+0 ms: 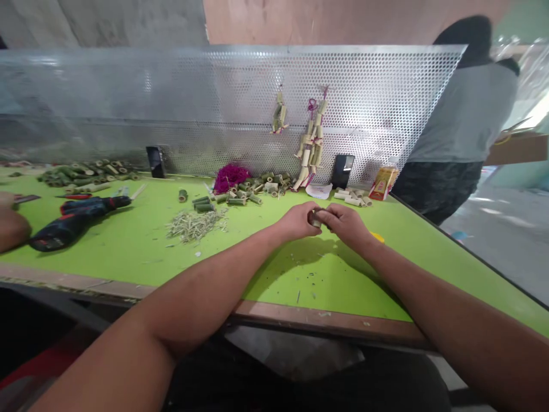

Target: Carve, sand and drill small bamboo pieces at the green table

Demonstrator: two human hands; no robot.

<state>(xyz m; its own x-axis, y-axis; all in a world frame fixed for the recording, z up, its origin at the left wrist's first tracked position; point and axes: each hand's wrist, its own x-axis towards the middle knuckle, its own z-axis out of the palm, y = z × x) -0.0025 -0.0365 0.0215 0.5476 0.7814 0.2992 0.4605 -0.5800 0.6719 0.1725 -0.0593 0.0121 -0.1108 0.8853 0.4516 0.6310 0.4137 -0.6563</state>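
In front of me, just above the green tabletop (274, 269), my left hand (299, 221) is closed around a short bamboo piece (316, 223). My right hand (346, 224) meets it there, thumb and fingers pinched together at the piece's top. Something small and dark shows between the fingertips, too little of it to name. A yellow thing (377, 237) lies partly hidden behind my right wrist. Bits of dust and fine shavings are scattered below my hands.
Shavings (193, 225), several green bamboo pieces (202, 204) and magenta string (230, 177) lie left of centre. A cordless drill (72, 223) rests near another person's hand (12, 226). Bamboo figures (312, 143) hang on the perforated panel (369, 103). A person (463, 114) stands at right.
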